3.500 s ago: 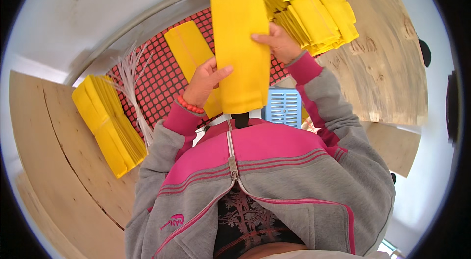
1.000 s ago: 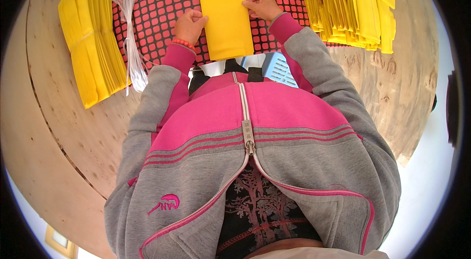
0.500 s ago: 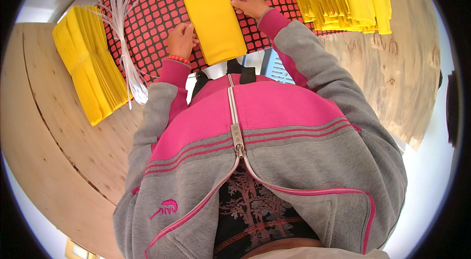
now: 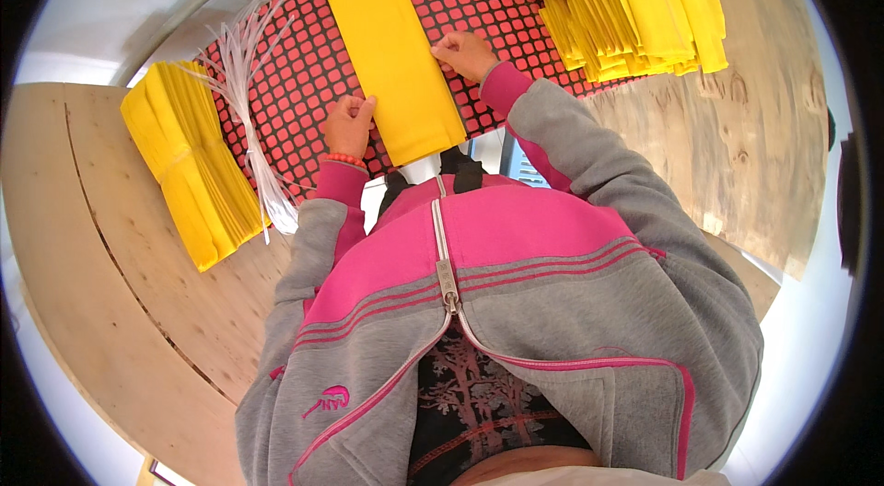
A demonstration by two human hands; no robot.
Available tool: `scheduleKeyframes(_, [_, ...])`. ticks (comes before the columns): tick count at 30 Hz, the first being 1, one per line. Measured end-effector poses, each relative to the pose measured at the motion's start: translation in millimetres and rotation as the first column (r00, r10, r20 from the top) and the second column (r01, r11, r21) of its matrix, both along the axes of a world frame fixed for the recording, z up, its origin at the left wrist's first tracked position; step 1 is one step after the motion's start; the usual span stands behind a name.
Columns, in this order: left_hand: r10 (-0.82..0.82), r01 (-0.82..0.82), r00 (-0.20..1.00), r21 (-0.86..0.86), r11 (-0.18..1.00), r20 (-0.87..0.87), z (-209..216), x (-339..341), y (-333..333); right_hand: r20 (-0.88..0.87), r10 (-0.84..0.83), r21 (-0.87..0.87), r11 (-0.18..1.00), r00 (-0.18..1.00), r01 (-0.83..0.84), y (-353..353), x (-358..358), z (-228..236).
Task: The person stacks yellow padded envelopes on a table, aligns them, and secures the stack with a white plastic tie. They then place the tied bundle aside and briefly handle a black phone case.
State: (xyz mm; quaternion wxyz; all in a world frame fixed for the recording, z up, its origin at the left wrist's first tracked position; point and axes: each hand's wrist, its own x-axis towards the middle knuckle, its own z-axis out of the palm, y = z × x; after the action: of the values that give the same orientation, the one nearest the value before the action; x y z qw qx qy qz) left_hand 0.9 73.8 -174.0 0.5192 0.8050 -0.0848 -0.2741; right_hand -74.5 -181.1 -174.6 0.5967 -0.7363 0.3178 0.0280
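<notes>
A long, flat, folded yellow piece [image 4: 394,63], which looks like fabric, lies lengthwise on a red mat with a black grid [image 4: 295,72]. My left hand [image 4: 348,129], with a red bead bracelet at its wrist, is closed at the piece's left edge, thumb tip against it. At the right edge, somewhat farther away, my right hand [image 4: 466,55] pinches with thumb and forefinger. The curled fingers partly hide both edges at the grips. Left of the mat's middle lies a bunch of thin white strips [image 4: 253,132], tied or gathered midway and splayed at the far end.
A tied stack of folded yellow pieces [image 4: 189,164] stands at the left on the wooden table [image 4: 74,237]. Several yellow bundles [image 4: 635,12] are heaped at the far right. Below the table's near edge shows a blue slotted plastic item [image 4: 527,171].
The whole scene has shifted lower in view, and the far end of the yellow piece now shows. Both hands stay at its side edges; the left thumb now rests on the edge.
</notes>
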Motion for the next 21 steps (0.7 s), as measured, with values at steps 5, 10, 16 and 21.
scheduleKeyframes(5, [-0.001, -0.003, 0.988, 0.027, 1.0, 0.154, 3.8, -2.3, -3.7, 0.046, 0.006, -0.083, 0.997, 0.999, -0.002, 2.2, -2.1, -6.1])
scheduleKeyframes(10, [-0.105, 0.028, 0.918, 0.203, 0.979, 0.382, 22.4, -14.0, -5.7, 0.078, 0.1, -0.377, 0.924, 0.992, -0.063, 10.5, -3.8, 4.6])
scheduleKeyframes(16, [-0.191, 0.115, 0.92, 0.231, 0.966, 0.342, 32.1, -28.3, 9.5, 0.147, 0.154, -0.588, 0.808, 0.977, -0.039, 13.7, 7.9, 21.2])
scheduleKeyframes(21, [-0.233, 0.165, 0.871, 0.189, 0.968, 0.433, 35.6, -33.2, 10.0, 0.102, 0.225, -0.674, 0.732, 0.969, -0.099, 12.8, 21.2, 23.8])
